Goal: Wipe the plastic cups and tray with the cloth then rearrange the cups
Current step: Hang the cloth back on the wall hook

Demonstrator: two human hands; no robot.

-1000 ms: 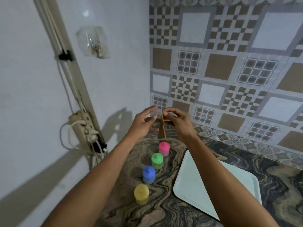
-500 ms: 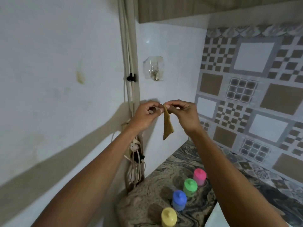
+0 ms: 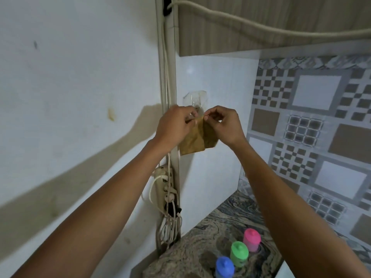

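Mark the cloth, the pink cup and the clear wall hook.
cloth (image 3: 193,142): head view, hanging middle.
pink cup (image 3: 252,238): head view, upturned base.
clear wall hook (image 3: 194,98): head view, backing plate.

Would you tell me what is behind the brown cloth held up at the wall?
Behind the cloth and both hands, left hand and right hand, a clear stick-on wall hook shows its upper plate; the hook tip itself is covered.

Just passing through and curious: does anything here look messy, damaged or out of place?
Two things stand out. A yellowish-brown stain marks the white wall at left, and a loose tangle of white cables hangs from the power strip in the corner. The coloured plastic cups stand upright; nothing is spilled.
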